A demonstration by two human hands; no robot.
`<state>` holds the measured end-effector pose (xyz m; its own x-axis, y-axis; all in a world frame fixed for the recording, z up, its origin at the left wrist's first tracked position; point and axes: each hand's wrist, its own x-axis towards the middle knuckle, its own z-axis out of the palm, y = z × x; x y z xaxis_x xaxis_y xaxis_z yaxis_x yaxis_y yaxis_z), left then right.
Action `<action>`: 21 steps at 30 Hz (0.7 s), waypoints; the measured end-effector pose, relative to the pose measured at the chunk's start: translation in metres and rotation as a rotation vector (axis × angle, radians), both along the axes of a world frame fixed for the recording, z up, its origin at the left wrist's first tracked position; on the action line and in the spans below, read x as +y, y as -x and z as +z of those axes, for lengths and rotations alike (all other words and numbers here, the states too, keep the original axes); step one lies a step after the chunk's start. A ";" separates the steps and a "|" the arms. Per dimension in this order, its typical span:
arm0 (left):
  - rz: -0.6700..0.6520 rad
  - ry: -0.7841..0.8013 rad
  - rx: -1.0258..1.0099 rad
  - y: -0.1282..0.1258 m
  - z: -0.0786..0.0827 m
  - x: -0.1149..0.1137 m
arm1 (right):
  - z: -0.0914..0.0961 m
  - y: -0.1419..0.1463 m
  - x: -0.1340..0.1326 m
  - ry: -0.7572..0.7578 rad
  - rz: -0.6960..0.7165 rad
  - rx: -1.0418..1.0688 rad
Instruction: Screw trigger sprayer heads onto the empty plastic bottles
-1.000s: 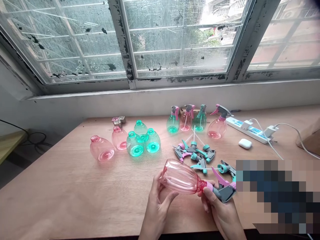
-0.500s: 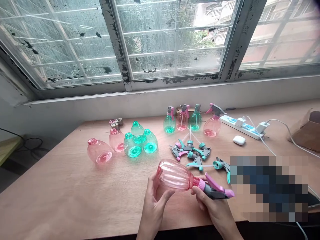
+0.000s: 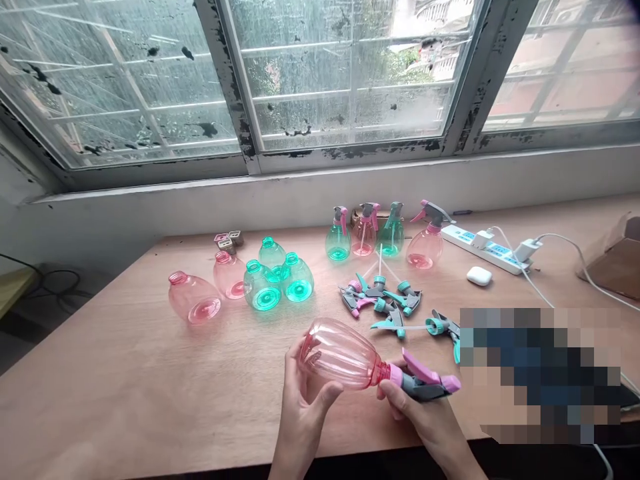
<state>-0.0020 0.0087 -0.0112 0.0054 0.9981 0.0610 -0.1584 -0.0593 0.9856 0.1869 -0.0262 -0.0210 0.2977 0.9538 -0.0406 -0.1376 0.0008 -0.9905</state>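
Against the picture from a second ago, the trigger sprayer (image 3: pixel 423 383) has rolled: its grey housing was turned broadside then, whereas now the pink trigger runs along the upper side and the pink nozzle end points right. Both hands and the ribbed pink bottle (image 3: pixel 340 353) have shifted slightly left over the desk (image 3: pixel 200 400) since half a second ago.

The bottle lies on its side between the hands, its base toward the left hand (image 3: pixel 303 400) and its neck (image 3: pixel 382 373) toward the right hand (image 3: pixel 423 410). The left hand is cupped, partly open, around the base end, fingers behind and thumb along the near lower side. The right hand is closed in a pinch where the neck meets the sprayer's pink collar (image 3: pixel 395 375), thumb in front; whether the collar is fully tightened cannot be told.

Just beyond the bottle lie loose trigger sprayers (image 3: pixel 411 299). Open green bottles (image 3: pixel 264 293) and two open pink bottles (image 3: pixel 195 300) rest farther left, and four bottles with sprayers on (image 3: pixel 338 243) stand near the wall.
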 end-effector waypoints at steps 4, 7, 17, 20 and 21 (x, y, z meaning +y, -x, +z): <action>0.049 -0.001 -0.006 0.000 0.005 -0.001 | -0.002 -0.004 -0.003 0.060 0.055 -0.036; 0.005 -0.032 0.053 0.000 0.009 0.000 | -0.007 -0.008 0.000 0.059 0.044 -0.009; -0.120 0.014 0.076 0.000 0.007 0.000 | -0.015 -0.007 0.005 -0.009 0.035 0.091; -0.086 0.035 0.035 0.000 0.004 0.001 | -0.018 -0.010 0.005 -0.010 0.063 0.066; -0.078 0.034 0.037 0.000 0.003 0.002 | -0.018 -0.010 0.005 -0.007 0.070 0.061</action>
